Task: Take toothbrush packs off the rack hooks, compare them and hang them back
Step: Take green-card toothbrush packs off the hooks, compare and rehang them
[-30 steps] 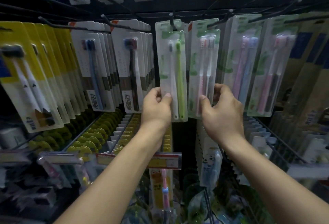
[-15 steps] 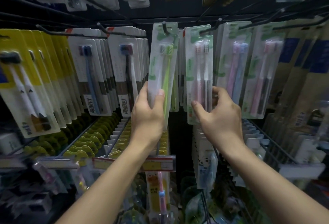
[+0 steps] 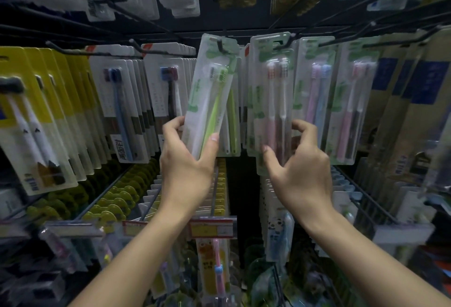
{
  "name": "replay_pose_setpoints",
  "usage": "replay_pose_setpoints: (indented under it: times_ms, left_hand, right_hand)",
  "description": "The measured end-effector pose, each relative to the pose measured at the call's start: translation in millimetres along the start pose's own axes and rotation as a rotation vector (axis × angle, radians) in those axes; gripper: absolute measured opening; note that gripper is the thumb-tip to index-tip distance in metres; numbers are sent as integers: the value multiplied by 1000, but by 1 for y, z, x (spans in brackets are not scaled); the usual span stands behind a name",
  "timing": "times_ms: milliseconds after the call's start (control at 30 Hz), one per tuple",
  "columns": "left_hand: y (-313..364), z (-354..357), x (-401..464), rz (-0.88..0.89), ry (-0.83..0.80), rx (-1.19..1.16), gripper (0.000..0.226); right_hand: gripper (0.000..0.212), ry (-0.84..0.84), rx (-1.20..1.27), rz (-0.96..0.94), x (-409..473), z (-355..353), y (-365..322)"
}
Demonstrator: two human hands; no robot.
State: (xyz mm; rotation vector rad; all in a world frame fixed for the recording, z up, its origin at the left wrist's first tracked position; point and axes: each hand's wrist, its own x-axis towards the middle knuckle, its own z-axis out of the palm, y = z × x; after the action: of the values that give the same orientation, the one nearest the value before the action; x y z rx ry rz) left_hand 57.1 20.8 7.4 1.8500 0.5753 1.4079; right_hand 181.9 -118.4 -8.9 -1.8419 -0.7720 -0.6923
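Several rows on the rack (image 3: 244, 29): dark wire hooks run across it, each hung with blister packs of toothbrushes.
Yellow packs (image 3: 36, 121): a thick stack at the far left, white-handled brushes in front.
White packs (image 3: 123, 111): two stacks left of centre, one fronted by a blue brush, the other by a dark one.
Lilac-and-blue pack (image 3: 314, 92): hangs just right of the pack at the right hand, with more pink-brush packs beyond it.
Lower hooks (image 3: 214, 192): rows of yellow and white card tops below the hands, a red and yellow price tag (image 3: 212, 226) at the front.
Green pack (image 3: 211, 94): tilted, top leaning right, its top edge at the tip of a hook (image 3: 220, 44); whether the hole is on or off that hook cannot be told. It holds a green brush and a white one.
Pink pack (image 3: 271, 101): hangs upright on the next hook to the right, two pale pink brushes inside.
Left hand (image 3: 188, 160): clamped on the lower end of the green pack, thumb across the front, fingers curled round the left edge.
Right hand (image 3: 300, 170): holds the pink pack near its bottom, thumb on the front, fingers bent round the right edge.
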Motion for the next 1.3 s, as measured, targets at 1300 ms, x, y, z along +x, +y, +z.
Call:
replay_pose_setpoints:
  times_ms: [1300]
  left_hand:
    - [8,-24,-21,401,160,133,66]
  right_hand:
    - [54,121,-179,-348,-9,-54,11]
